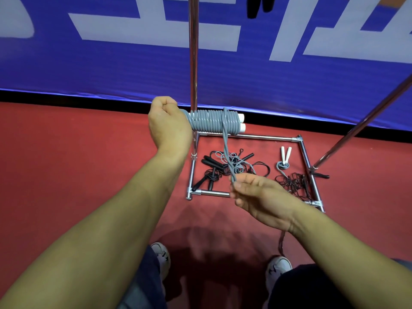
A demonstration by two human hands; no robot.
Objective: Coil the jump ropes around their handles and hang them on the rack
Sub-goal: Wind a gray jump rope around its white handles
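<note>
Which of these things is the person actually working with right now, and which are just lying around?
In use:
- left hand, gripping the white handles
- grey rope coiled around them
- right hand, pinching the rope's loose end
- rack, where it will hang

Lying about, though waiting their turn:
- black jump ropes tangled on the floor
- white-handled rope
- thin black rope pile

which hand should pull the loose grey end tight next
Right. The right hand already pinches the rope's loose end, while the left hand grips the coiled handles.
</note>
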